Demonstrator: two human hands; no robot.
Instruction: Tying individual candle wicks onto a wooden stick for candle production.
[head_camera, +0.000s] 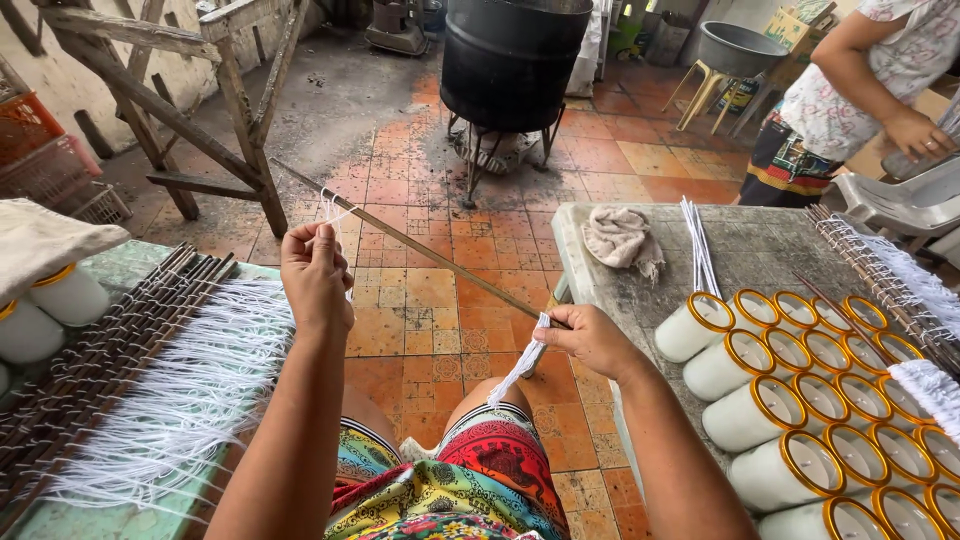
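A cardboard box with a yellow-and-green printed side (800, 22) stands at the far top edge of the view, well beyond the long thin brown wooden stick (420, 243) that both hands hold.

The left hand (315, 275) is raised, forearm coming up from the lap, its fingers pressed together in a pinch on a short white cotton string (335, 210) tied at the upper part of the stick. The right hand (590, 340) sits lower down the stick, at its near end, knuckles up, fingers closed around the wood and pinching a bundle of white strings (520, 368) that hangs down toward the lap. The stick slants between the two hands, its far tip pointing up and away over the worn orange tiled floor (430, 300).

Left of the stick, a green-topped counter (130, 265) carries a row of similar dark sticks (110, 340) with limp white strings fringing off them. Right of the stick, a rough grey concrete counter (760, 250) holds white wax-filled jars with gold rims (800, 400) lying on their sides in tight rows — smooth and cylindrical — with a crumpled beige cloth (620, 238) near its far edge.

Beyond the stick's far tip stands a black metal drum on a stand (510, 60); another person in a floral top (860, 80) is at the far right.
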